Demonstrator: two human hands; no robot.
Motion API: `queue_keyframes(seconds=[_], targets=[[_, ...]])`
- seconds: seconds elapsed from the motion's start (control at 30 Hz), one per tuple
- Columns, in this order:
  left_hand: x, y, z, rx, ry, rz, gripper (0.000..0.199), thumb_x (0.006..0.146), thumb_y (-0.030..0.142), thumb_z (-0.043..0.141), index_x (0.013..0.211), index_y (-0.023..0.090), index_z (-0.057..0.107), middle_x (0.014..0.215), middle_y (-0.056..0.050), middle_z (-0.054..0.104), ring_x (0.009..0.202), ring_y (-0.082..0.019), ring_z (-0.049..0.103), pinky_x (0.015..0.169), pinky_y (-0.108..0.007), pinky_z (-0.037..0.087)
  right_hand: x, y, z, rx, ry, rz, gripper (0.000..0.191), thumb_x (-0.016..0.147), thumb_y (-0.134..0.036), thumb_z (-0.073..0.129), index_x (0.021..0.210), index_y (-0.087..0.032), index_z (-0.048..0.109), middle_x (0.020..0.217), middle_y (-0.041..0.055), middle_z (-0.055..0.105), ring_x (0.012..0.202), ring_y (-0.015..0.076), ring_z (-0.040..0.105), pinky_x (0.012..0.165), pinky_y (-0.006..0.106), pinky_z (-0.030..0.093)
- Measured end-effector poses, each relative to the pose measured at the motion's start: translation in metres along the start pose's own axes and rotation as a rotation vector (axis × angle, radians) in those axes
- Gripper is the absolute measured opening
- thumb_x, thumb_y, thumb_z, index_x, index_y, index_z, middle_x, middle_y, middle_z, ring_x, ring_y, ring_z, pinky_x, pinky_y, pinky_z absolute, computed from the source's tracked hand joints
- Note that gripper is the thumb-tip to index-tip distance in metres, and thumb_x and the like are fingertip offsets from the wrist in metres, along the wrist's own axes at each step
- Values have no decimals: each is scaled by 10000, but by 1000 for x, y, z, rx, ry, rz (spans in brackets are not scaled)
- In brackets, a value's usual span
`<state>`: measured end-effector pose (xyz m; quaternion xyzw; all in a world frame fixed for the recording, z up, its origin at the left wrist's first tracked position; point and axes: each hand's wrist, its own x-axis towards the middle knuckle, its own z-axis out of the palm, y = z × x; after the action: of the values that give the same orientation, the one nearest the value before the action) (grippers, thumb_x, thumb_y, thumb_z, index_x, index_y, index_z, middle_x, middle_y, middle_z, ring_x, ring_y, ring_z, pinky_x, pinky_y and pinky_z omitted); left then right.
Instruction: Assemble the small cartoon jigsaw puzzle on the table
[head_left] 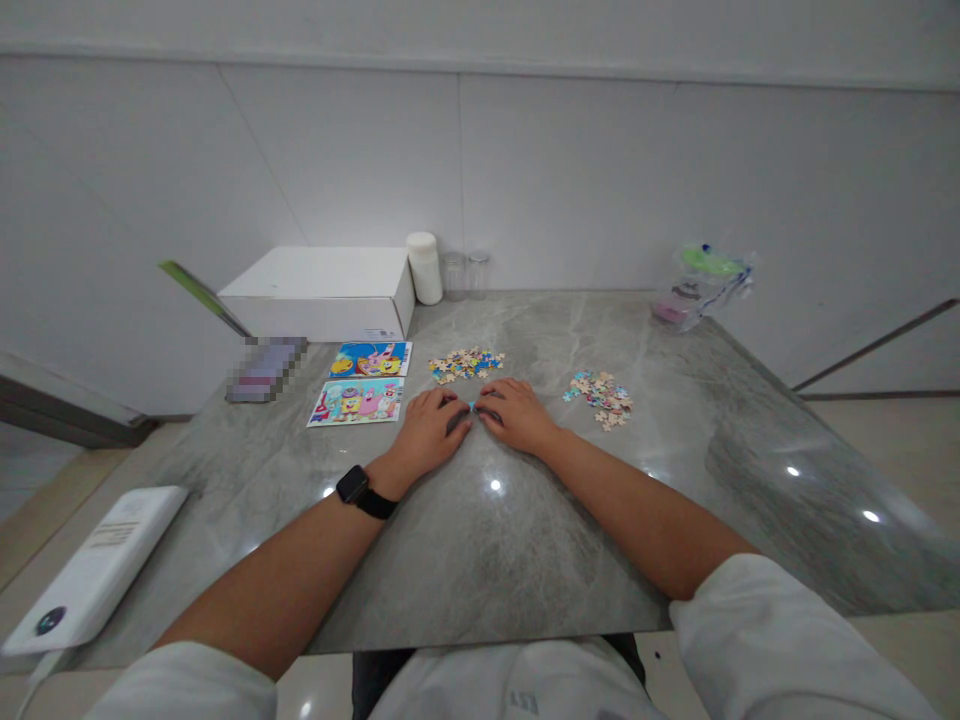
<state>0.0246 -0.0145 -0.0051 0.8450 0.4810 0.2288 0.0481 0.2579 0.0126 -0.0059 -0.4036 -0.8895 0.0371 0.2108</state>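
My left hand [430, 432] and my right hand [519, 416] rest over the middle of the grey marble-look table [450, 560], their fingertips almost meeting. Between the fingertips a small light-blue jigsaw puzzle piece [472, 406] shows, mostly covered by the curled fingers of both hands. Just beyond my hands lies a pile of puzzle pieces [466, 364] in yellow, blue and tan. A second pile of puzzle pieces [600, 398] is spread to the right of my right hand. Left of my left hand lie two cartoon picture cards, an upper one [371, 360] and a lower one [356, 402].
At the back left stand a white box [315, 280], a white bottle [425, 270] and two clear glasses [466, 277]. A blurred-out flat object [266, 370] lies before the box. A white device with a cable [97, 570] is at near left, a plastic bag [701, 288] at back right.
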Motion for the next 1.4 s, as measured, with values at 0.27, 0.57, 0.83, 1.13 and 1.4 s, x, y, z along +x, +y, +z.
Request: queue_keyframes(seconds=[0.27,0.57,0.83,1.13,1.4], targets=[[-1,1,-1,-8,-4,-20,273,995,383,622,1212,268,742,1280,-99,641,1196,-296,600,1058,-508,488,1,1,0,14,7,-7,237,987,-305,664,1190,-262,780,1289,99,698,1203,272,582,1034,445,416],[1,1,-2,-22,12,-24,272,997,380,611,1202,252,735,1257,-103,655,1183,-298,606,1040,-511,496,0,0,-3,47,-13,3,235,982,-286,674,1193,-263,776,1285,88,702,1220,262,591,1048,434,411],[3,2,-6,-139,114,-4,245,1011,340,588,1199,234,703,1219,-98,668,1163,-272,622,1030,-462,513,6,7,-39,105,88,123,266,991,-266,635,1228,-252,755,1269,96,730,1192,249,632,1067,411,437],[4,-1,-9,-204,173,-49,209,982,301,565,1165,228,636,1175,-87,688,1130,-272,643,1025,-455,517,-8,61,-158,-77,133,467,208,948,-279,632,1050,-192,791,1000,78,774,895,212,672,857,334,476],[6,-6,-5,-154,211,-111,101,917,308,569,980,230,557,1006,-74,664,984,-270,644,892,-435,523,-19,89,-131,-230,-295,614,152,893,-282,715,992,-238,822,1015,92,803,916,222,701,784,298,485]])
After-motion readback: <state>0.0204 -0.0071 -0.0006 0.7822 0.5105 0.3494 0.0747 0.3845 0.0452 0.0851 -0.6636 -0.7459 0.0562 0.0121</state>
